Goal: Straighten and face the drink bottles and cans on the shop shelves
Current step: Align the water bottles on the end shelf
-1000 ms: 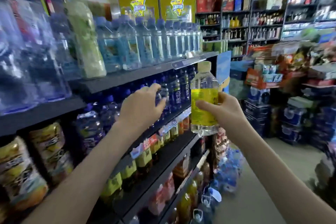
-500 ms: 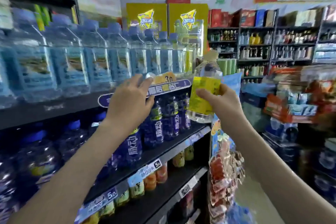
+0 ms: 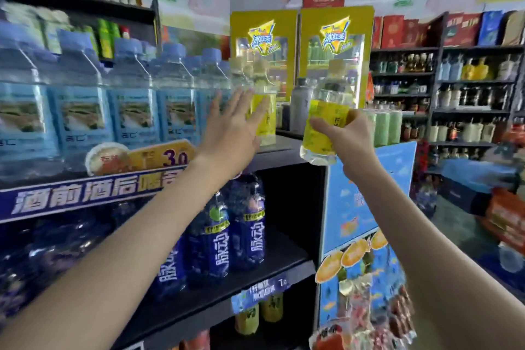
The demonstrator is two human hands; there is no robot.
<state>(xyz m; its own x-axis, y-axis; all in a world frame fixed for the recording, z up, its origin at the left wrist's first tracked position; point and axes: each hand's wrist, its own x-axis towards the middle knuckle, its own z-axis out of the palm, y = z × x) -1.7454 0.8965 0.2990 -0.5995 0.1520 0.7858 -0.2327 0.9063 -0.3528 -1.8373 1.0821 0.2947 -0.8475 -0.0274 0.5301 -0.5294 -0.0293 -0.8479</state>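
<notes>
My right hand (image 3: pixel 345 136) grips a clear bottle with a yellow label (image 3: pixel 322 119), held tilted in the air just off the right end of the upper shelf (image 3: pixel 279 155). My left hand (image 3: pixel 231 125) is spread flat with straight fingers, reaching toward a matching yellow-label bottle (image 3: pixel 265 119) that stands at the shelf's right end. I cannot tell if the fingertips touch it. A row of blue-label water bottles (image 3: pixel 133 111) fills the shelf to the left. Dark blue drink bottles (image 3: pixel 247 224) stand on the shelf below.
A grey bottle (image 3: pixel 299 106) stands behind the shelf end. Yellow display boxes (image 3: pixel 336 37) rise behind it. A blue end panel (image 3: pixel 366 196) with hanging snack packs borders the shelving on the right. An aisle and further shelves of bottles (image 3: pixel 454 88) lie to the right.
My view has risen to the upper shelf. My left hand left the dark blue bottles, opened flat and rose to the yellow-label bottle. My right hand carried its bottle up to shelf height.
</notes>
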